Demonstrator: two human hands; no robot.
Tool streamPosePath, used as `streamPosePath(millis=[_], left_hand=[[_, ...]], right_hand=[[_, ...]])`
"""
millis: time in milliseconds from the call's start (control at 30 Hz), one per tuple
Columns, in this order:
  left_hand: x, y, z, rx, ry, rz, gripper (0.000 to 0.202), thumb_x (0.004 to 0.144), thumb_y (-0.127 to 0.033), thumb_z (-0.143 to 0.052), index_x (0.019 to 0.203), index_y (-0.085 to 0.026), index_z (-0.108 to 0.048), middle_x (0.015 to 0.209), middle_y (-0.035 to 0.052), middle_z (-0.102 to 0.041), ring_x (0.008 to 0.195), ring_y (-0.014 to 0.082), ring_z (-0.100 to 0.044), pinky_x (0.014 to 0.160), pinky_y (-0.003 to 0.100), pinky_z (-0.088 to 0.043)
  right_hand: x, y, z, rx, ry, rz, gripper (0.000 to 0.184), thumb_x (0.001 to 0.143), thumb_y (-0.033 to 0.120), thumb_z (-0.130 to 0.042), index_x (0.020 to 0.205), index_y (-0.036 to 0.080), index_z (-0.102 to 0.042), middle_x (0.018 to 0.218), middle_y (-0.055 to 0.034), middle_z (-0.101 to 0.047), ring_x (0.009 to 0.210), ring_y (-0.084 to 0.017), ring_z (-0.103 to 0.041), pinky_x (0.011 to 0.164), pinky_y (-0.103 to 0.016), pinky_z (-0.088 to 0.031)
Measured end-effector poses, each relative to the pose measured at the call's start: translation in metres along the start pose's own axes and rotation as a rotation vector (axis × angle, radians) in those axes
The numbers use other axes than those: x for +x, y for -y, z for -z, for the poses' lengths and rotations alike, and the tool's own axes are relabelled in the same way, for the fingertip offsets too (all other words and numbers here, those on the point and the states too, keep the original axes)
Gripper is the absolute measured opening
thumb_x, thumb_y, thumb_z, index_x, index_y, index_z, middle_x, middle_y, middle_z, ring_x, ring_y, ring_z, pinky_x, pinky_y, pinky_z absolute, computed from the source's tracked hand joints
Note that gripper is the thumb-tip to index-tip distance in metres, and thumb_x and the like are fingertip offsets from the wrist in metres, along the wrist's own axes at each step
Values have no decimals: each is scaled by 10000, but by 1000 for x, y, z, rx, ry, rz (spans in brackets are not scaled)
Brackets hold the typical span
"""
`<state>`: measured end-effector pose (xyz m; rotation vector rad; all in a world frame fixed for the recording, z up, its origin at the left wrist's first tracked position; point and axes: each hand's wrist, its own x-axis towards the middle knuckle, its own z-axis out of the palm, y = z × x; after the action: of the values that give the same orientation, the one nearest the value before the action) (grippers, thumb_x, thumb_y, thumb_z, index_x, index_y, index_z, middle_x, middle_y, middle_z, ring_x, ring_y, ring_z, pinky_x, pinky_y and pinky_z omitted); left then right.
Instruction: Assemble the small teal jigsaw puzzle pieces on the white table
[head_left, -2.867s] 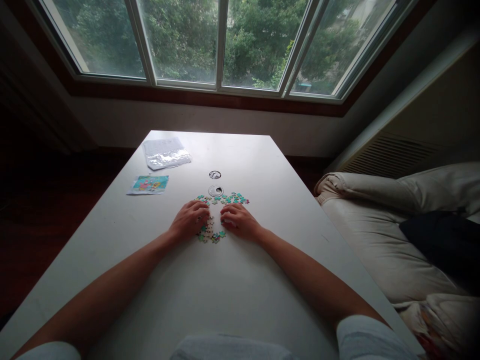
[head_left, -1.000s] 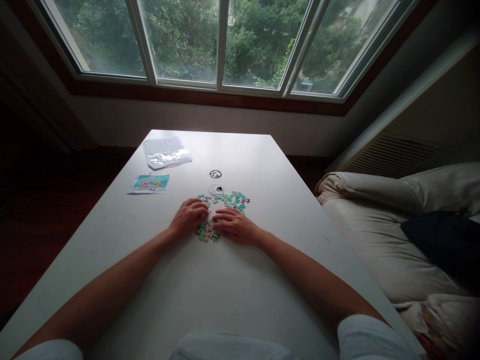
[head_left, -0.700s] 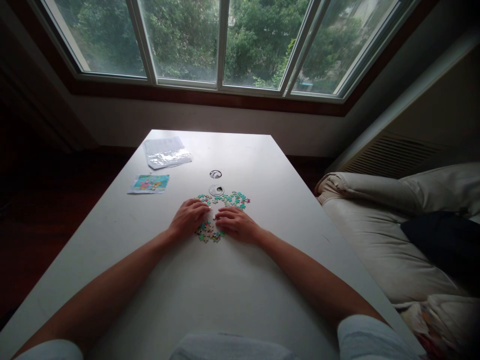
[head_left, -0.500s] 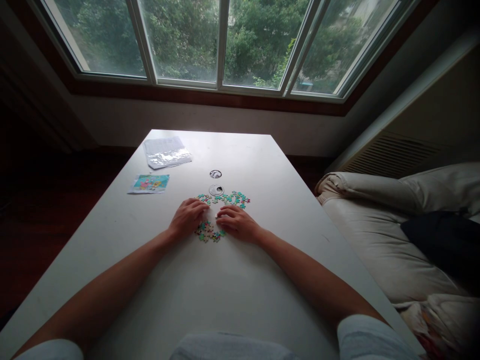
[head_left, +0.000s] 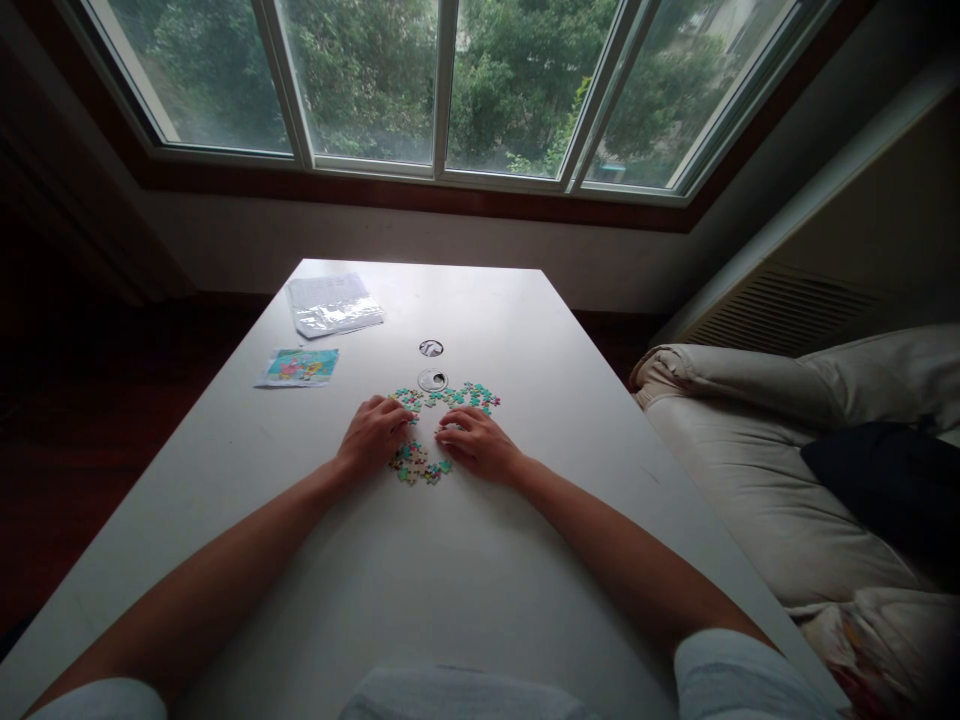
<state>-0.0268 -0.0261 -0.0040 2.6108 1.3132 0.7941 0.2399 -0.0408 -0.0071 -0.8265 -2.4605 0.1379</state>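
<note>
A ring of small jigsaw puzzle pieces point(head_left: 410, 465), teal, green, pink and bare-backed, lies on the white table point(head_left: 390, 590). At the ring's left side rests my left hand point(head_left: 373, 435), palm down, its bent fingers over some pieces and holding nothing that shows. My right hand point(head_left: 478, 442) lies opposite, fingers apart and curved inward, tips at the table beside a few pieces. A narrow bare patch of table separates the fingertips. More pieces point(head_left: 472, 397) spread beyond the hands. What lies under both palms is hidden.
A colourful picture sheet point(head_left: 300, 367) and a clear plastic bag point(head_left: 335, 304) with paper lie at the far left. Two round black-and-white discs point(head_left: 433, 380) sit beyond the pieces. A cream sofa point(head_left: 742, 470) stands right of the table; a window point(head_left: 442, 90) is ahead.
My left hand has drawn slightly back to the left. My right hand has shifted slightly right, widening the gap between the fingertips. The other things on the table stay put.
</note>
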Motion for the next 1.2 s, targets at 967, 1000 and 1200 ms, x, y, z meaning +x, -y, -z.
streamPosePath(millis=[967,1000,1200], left_hand=[[1,-5,2,-84,107,-138,197,950,-266,-555,1037,-272,-732,1036,56,-711,975,229,-591,923,408,-475],[0,-5,3,-83,112,-146,192,947,-267,-561,1036,-275,-730,1037,53,-710,983,230,-591,926,406,-474],[1,-9,6,-90,153,-190,190,950,-307,-557,1011,-271,-734,1026,55,-696,992,228,-587,944,391,-468]], right_hand=[[2,-1,4,-63,3,-38,207,982,250,-555,1138,259,-691,1138,-68,-718,1159,-235,-581,1080,-462,-372],[2,-2,3,-58,-3,-51,211,981,256,-558,1146,260,-688,1141,-68,-717,1163,-237,-578,1073,-462,-380],[-1,-7,0,-50,-21,-81,262,972,264,-570,1216,238,-659,1217,-77,-692,1233,-260,-542,1077,-475,-388]])
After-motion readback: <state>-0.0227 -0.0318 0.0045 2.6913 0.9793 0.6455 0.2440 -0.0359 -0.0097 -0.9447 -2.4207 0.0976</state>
